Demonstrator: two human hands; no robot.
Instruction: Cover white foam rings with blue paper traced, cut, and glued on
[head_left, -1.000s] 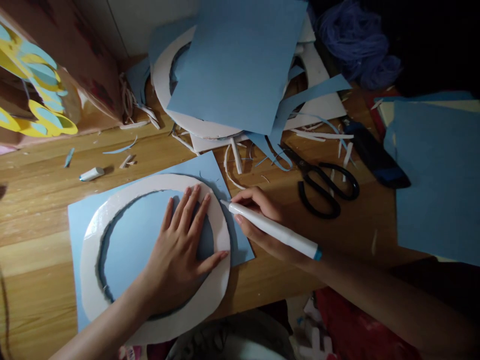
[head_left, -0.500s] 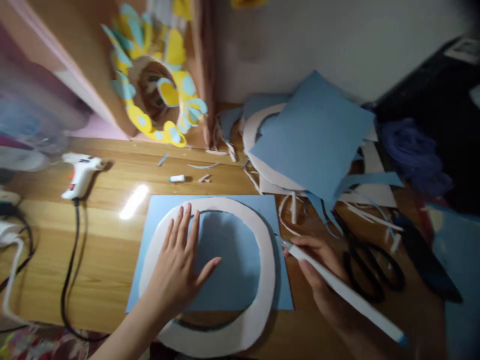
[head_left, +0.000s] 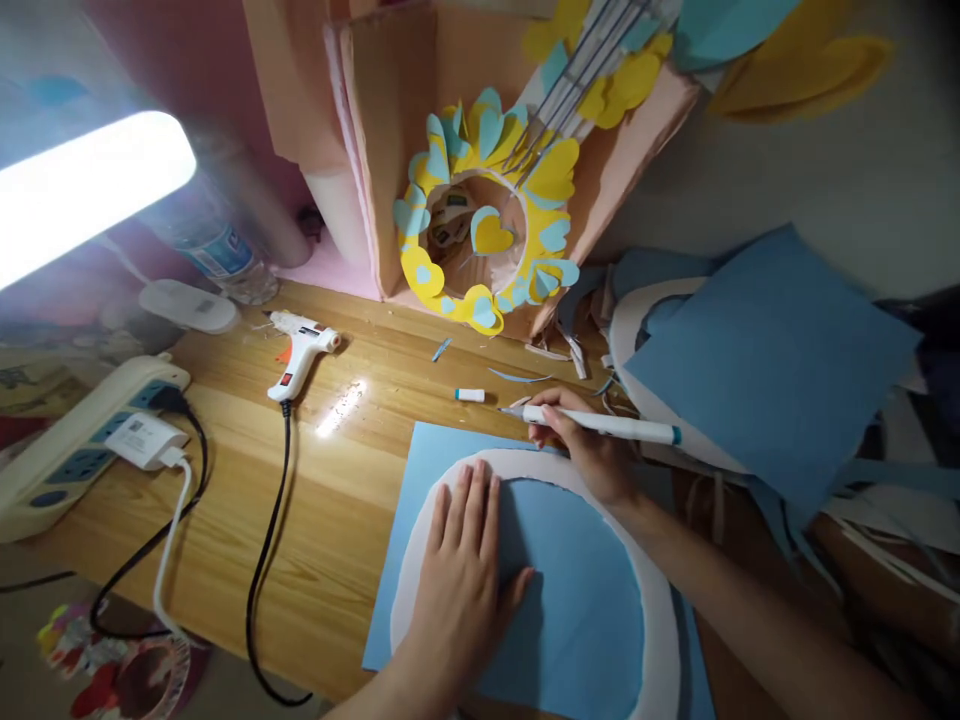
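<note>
My left hand (head_left: 465,570) lies flat, fingers stretched out, on the left side of a white ring-shaped cutout (head_left: 660,610). Beneath the ring is a blue sheet (head_left: 585,560), which shows through the opening and around the outer edge. In my right hand (head_left: 592,450) is a white marker (head_left: 622,425), its bare tip pointing left, just past the top edge of the sheet. The marker's small white cap (head_left: 470,395) with a teal end lies on the table close to the tip.
A white glue gun (head_left: 300,350) and a power strip (head_left: 82,440) with cables are at the left. Behind stands a yellow and blue paper heart wreath (head_left: 420,265). Blue sheets (head_left: 780,350) and paper scraps pile up at the right. A bright lamp (head_left: 97,190) hangs upper left.
My right hand has moved the marker from the ring's right side to above its top, and the tip now points left. My left hand stays on the ring. The camera view has turned left.
</note>
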